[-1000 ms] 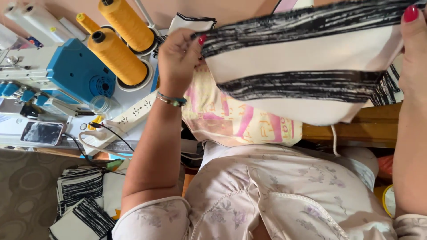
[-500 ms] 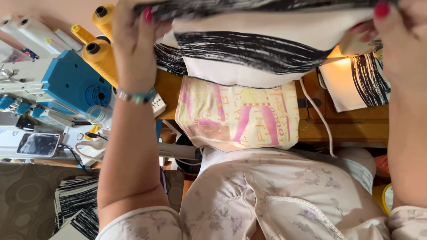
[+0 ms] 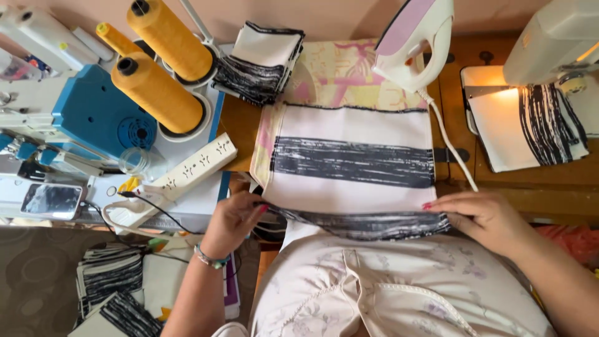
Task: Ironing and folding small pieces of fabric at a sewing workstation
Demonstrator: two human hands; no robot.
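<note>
- Two hands pinch the near edge of the striped cloth panel [image 3: 352,165]: left hand [image 3: 234,218] at one corner, right hand [image 3: 483,215] at the other.
- Panel lies flat on the table [image 3: 240,128] before the iron [image 3: 409,40].
- Best kept taut, corners level, creases smoothed outward.

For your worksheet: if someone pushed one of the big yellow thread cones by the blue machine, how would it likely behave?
The yellow thread cone is tall on a narrow stand, so a push near its top would probably tip it. It looks tightly wound, so likely firm rather than squashy. Lying sideways, its round tapered shape would probably roll in a curve.
</note>
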